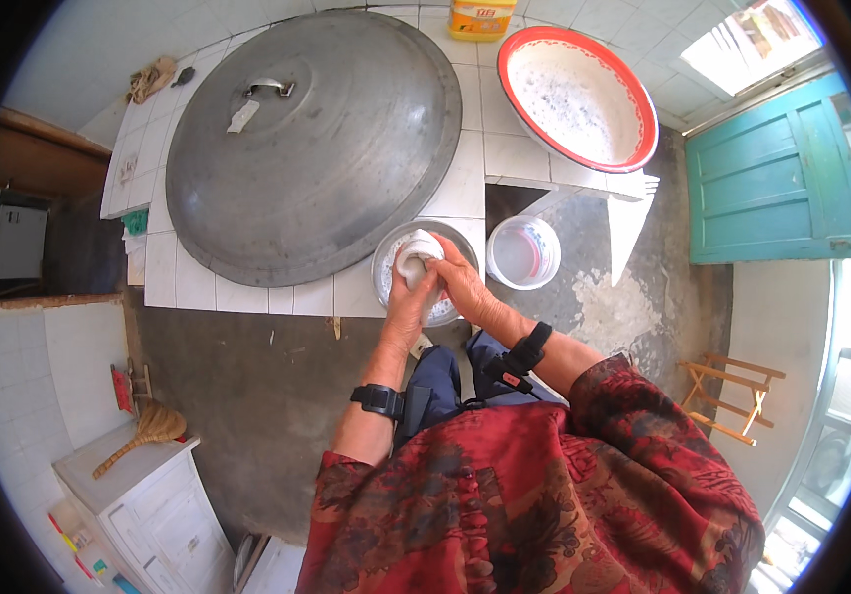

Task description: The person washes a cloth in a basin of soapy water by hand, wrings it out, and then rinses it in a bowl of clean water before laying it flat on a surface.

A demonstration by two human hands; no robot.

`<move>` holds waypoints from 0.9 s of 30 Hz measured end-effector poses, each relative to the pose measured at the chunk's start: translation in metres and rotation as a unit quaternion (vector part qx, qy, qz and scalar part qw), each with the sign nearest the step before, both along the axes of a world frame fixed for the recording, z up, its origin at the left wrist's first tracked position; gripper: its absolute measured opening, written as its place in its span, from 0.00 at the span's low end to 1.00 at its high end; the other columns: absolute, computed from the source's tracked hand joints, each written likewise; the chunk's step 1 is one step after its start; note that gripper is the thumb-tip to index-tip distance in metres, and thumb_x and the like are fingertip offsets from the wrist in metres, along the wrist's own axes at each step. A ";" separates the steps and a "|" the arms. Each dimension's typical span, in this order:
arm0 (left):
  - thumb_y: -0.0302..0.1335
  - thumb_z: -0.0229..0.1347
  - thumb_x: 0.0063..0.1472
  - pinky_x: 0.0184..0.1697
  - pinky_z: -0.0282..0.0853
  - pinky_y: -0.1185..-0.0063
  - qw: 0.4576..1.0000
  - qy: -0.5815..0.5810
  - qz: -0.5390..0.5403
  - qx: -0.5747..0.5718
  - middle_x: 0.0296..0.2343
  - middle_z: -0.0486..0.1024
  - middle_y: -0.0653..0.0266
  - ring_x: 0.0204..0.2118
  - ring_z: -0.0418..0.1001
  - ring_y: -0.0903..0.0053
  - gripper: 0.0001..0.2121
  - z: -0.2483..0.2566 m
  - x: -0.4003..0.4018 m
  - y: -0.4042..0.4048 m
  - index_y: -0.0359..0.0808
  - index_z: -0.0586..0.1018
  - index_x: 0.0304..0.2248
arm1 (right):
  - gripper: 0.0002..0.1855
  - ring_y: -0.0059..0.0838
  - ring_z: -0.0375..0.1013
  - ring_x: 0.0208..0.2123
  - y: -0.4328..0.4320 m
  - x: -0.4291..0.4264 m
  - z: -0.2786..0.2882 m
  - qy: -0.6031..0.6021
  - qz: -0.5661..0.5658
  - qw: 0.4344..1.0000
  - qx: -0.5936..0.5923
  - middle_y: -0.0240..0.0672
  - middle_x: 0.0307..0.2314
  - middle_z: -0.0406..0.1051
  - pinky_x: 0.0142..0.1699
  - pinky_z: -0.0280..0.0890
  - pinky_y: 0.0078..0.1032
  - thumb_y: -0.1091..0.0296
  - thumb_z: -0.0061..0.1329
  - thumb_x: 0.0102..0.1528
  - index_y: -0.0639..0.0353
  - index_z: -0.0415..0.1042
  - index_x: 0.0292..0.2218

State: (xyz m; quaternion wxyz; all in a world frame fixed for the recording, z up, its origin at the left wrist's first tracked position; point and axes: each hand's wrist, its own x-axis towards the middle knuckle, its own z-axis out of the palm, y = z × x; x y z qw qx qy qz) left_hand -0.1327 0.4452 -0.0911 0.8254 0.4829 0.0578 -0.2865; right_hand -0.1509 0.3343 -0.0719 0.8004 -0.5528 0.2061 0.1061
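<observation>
My left hand [409, 301] and my right hand [462, 276] meet over a metal basin [379, 286] of sudsy water at the front edge of the tiled counter. Both grip a white rounded item [419, 243] with a hollow facing up; I cannot tell whether it is a cup or a rolled cloth. My fingers hide part of it. The wide grey metal lid [321, 163] lies just beyond the basin, its handle [270, 87] on top. To the right of my hands stands a white plastic bucket [518, 256] containing liquid.
A red-rimmed enamel basin [637, 89] with suds sits at the counter's back right, beside a yellow detergent bottle [480, 22]. A wooden folding stool [730, 393] stands to the right. At left, a woven whisk broom [151, 427] rests on a white cabinet [121, 475].
</observation>
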 end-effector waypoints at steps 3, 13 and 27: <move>0.28 0.54 0.49 0.44 0.61 0.80 0.997 0.058 -0.015 -0.048 0.41 0.61 0.64 0.44 0.61 0.77 0.28 0.006 -0.001 0.001 0.38 0.55 0.48 | 0.27 0.24 0.57 0.44 0.000 -0.002 0.016 -0.068 0.035 0.996 -0.056 0.35 0.43 0.58 0.47 0.53 0.18 0.58 0.33 0.53 0.59 0.47 0.52; 0.22 0.50 0.47 0.22 0.67 0.81 0.993 0.104 -0.055 0.023 0.28 0.69 0.64 0.27 0.70 0.78 0.15 0.002 0.000 0.004 0.35 0.67 0.38 | 0.36 0.35 0.53 0.50 -0.022 0.012 0.002 -0.019 0.169 0.970 -0.176 0.50 0.46 0.54 0.52 0.48 0.24 0.43 0.34 0.51 0.64 0.49 0.51; 0.28 0.49 0.49 0.12 0.55 0.86 0.978 0.124 -0.147 0.083 0.18 0.67 0.69 0.17 0.65 0.84 0.07 0.003 0.009 0.007 0.37 0.70 0.30 | 0.14 0.27 0.65 0.29 -0.008 0.033 -0.040 -0.051 0.148 0.948 -0.278 0.37 0.25 0.67 0.35 0.60 0.24 0.61 0.39 0.50 0.63 0.66 0.33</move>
